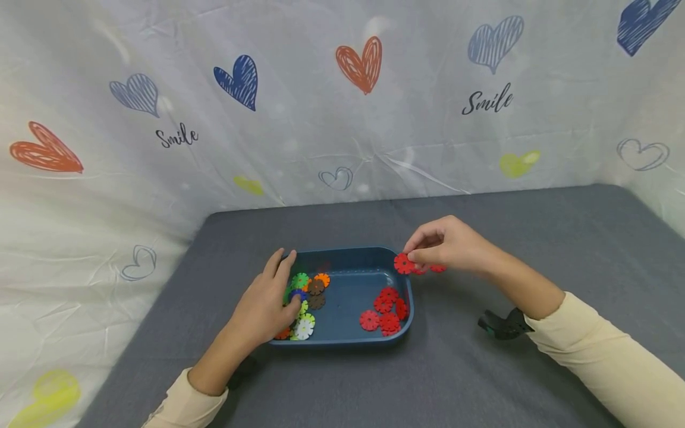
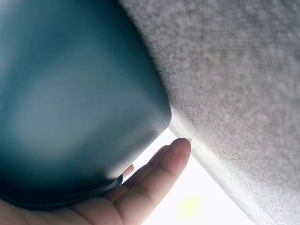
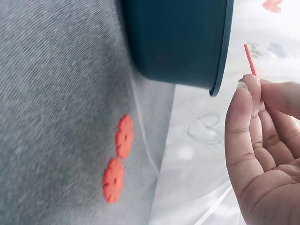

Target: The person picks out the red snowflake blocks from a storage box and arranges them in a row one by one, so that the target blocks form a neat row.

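Observation:
On a grey cloth-covered surface stands a dark blue tray [image 1: 342, 343]. My left hand [image 1: 262, 306] rests over its left rim, fingers loosely straight, thumb inside above the coloured discs. In the left wrist view the fingers [image 2: 159, 176] extend past the tray's outer wall [image 2: 84, 108]. Beyond the right rim, my right hand [image 1: 449, 244] pinches a red notched disc [image 1: 404, 263] between thumb and fingertips; the right wrist view shows this disc [image 3: 250, 60] edge-on. Two more red discs [image 3: 124, 137] lie flat on the cloth outside the tray, partly hidden under the hand in the head view.
Inside the tray, several red discs [image 1: 389, 323] cluster at the right. Green, orange, brown [image 1: 316, 288], blue, yellow and white [image 1: 304, 328] discs crowd the left end. A white curtain [image 1: 299, 119] printed with hearts hangs behind. A black strap device [image 1: 505, 324] sits by the right wrist.

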Available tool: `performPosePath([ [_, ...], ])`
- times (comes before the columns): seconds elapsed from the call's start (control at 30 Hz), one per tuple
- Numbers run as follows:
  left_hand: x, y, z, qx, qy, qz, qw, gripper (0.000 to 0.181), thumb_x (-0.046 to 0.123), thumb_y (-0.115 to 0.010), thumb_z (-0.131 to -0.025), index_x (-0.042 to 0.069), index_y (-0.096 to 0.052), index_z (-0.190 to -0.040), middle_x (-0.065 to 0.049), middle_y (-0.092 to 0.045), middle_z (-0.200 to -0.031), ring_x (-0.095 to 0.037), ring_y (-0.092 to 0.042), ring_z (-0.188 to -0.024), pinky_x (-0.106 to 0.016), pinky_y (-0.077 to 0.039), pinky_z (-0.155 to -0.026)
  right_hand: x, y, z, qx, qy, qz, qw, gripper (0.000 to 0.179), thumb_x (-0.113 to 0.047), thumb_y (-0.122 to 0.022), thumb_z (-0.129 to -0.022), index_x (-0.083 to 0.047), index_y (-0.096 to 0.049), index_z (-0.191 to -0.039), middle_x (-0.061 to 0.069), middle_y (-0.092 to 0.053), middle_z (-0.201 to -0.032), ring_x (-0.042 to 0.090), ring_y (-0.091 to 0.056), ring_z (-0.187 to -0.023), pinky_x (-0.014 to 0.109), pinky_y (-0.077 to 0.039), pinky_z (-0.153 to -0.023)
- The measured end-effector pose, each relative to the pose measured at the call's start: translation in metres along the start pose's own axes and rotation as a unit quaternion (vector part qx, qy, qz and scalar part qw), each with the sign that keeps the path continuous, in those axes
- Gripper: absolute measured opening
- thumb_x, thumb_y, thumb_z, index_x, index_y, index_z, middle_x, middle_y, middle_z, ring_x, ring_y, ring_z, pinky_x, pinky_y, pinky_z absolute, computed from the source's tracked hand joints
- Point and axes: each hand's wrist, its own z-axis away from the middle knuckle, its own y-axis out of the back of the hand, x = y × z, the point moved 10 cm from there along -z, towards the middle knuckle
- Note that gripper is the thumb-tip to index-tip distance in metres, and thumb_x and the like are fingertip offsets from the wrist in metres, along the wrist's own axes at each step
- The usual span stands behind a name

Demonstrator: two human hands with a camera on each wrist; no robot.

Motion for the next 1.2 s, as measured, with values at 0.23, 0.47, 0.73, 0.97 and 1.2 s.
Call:
performPosePath([
  [0.23, 0.001, 0.002, 0.0, 0.002, -0.002, 0.0, 1.0, 0.079, 0.017, -0.069, -0.091, 0.001, -0.029, -0.157, -0.026, -0.024, -0.159, -0.047, -0.058, -0.112, -0.055, -0.05, -0.079, 0.01, 0.01, 0.008, -0.001, -0.01, -0.013, 0.9999, 0.016, -0.008, -0.072, -0.09, 0.004, -0.073, -0.101, 0.013, -0.072, -0.085, 0.031, -0.069, -0.078, 0.044, -0.057, -0.075],
  [0.47, 0.001, 0.004, 0.0, 0.004, -0.004, -0.002, 1.0, 0.079, 0.016, -0.069, -0.091, 0.0, -0.03, -0.156, -0.026, -0.024, -0.159, -0.046, -0.058, -0.111, -0.053, -0.051, -0.077, 0.025, 0.024, 0.014, 0.009, -0.018, -0.012, 0.9997, 0.016, -0.005, -0.069, -0.09, 0.006, -0.072, -0.101, 0.014, -0.072, -0.086, 0.033, -0.069, -0.078, 0.045, -0.058, -0.075],
  [0.73, 0.0, 0.002, 0.0, 0.003, -0.002, -0.004, 1.0, 0.079, 0.017, -0.07, -0.09, 0.001, -0.03, -0.156, -0.026, -0.025, -0.159, -0.046, -0.058, -0.11, -0.051, -0.051, -0.075, 0.041, 0.042, 0.019, 0.026, -0.028, -0.005, 0.9993, 0.019, -0.005, -0.069, -0.09, 0.008, -0.069, -0.104, 0.015, -0.071, -0.087, 0.032, -0.069, -0.078, 0.043, -0.057, -0.074],
  [0.97, 0.001, 0.001, 0.0, 0.004, -0.002, -0.001, 1.0, 0.079, 0.017, -0.069, -0.091, 0.001, -0.03, -0.157, -0.025, -0.024, -0.159, -0.043, -0.059, -0.108, -0.05, -0.051, -0.074, 0.058, 0.059, 0.02, 0.041, -0.048, 0.055, 0.9965, 0.019, -0.004, -0.068, -0.09, 0.007, -0.07, -0.106, 0.01, -0.071, -0.087, 0.026, -0.068, -0.079, 0.039, -0.056, -0.068],
  [1.2, 0.0, 0.001, 0.0, 0.006, 0.001, -0.001, 1.0, 0.079, 0.016, -0.07, -0.09, 0.002, -0.03, -0.157, -0.024, -0.025, -0.159, -0.043, -0.06, -0.106, -0.05, -0.051, -0.073, 0.078, 0.064, 0.017, 0.032, -0.081, 0.088, 0.9923, 0.018, -0.003, -0.064, -0.092, 0.007, -0.07, -0.106, 0.007, -0.071, -0.085, 0.023, -0.066, -0.077, 0.037, -0.056, -0.064],
])
